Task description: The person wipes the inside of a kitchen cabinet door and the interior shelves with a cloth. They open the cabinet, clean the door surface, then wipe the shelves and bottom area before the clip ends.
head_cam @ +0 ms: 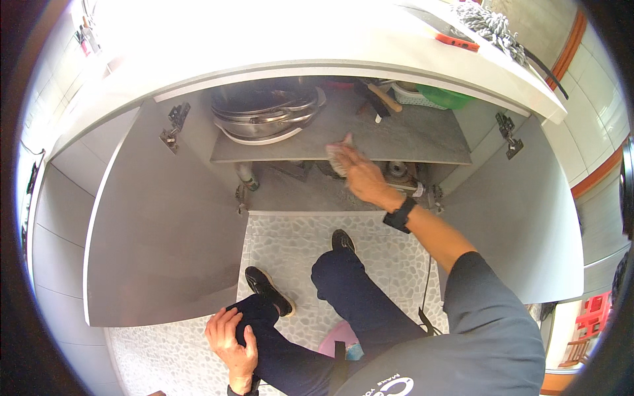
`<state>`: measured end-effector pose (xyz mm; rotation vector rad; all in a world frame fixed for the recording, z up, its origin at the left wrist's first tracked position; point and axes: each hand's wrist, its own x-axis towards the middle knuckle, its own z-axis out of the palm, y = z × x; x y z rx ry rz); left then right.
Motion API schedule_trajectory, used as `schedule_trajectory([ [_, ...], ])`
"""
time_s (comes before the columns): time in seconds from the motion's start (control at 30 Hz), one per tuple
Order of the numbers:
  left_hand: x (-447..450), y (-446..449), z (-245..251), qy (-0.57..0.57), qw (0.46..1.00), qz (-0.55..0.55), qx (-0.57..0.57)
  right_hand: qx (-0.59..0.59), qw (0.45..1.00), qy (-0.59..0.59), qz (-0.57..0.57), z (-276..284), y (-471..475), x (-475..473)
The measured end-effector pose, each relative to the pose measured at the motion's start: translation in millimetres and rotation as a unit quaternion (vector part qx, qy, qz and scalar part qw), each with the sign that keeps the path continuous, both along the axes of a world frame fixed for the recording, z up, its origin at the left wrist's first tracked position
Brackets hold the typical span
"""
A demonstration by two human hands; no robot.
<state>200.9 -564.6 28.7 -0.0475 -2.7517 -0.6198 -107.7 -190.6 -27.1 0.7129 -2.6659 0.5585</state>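
My right hand (365, 179) is closed around a crumpled cloth (340, 154), pale with some pink, and slightly blurred. It is at the front edge of the grey cabinet shelf (342, 141). Further left on that shelf sit stacked metal pans (267, 116) with a white rim beneath them. My left hand (232, 339) rests on my left knee, fingers apart, holding nothing. Behind the cloth lie a dark-bladed tool (375, 100) and a wooden handle (385, 97).
Both cabinet doors, left (168, 232) and right (515, 218), stand open beside me. A white perforated basket (418, 97) and a green bowl (446, 96) fill the shelf's back right. Below are a bottle (247, 177) and a round metal item (396, 169). An orange-cased phone (456, 42) lies on the countertop (297, 39).
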Motion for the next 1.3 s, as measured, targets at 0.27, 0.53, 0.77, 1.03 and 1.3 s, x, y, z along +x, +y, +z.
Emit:
schedule_trajectory([
  [0.27, -4.6, 3.6, 5.2, -0.026, 0.999, -0.016, -0.02, 0.105, 0.981, -0.149, -0.066, 0.4, 4.6, -77.2],
  [0.53, -5.1, -2.2, 1.9, -0.036, 0.999, -0.007, -0.011, 0.192, 0.974, -0.104, -0.068, -49.7, 1.7, -204.6],
  [0.77, -0.7, -24.4, 1.9, -0.085, 0.993, -0.073, -0.047, 0.201, 0.934, -0.247, -0.163, -23.8, 12.7, -229.5],
  [1.03, -1.5, -9.3, -2.0, -0.021, 1.0, -0.004, 0.004, 0.227, 0.947, -0.157, -0.165, 13.0, 7.0, -184.8],
  [1.3, -0.2, 3.0, 1.2, 0.002, 1.0, -0.013, -0.008, 0.183, 0.969, -0.138, -0.095, 2.7, 46.0, -91.7],
])
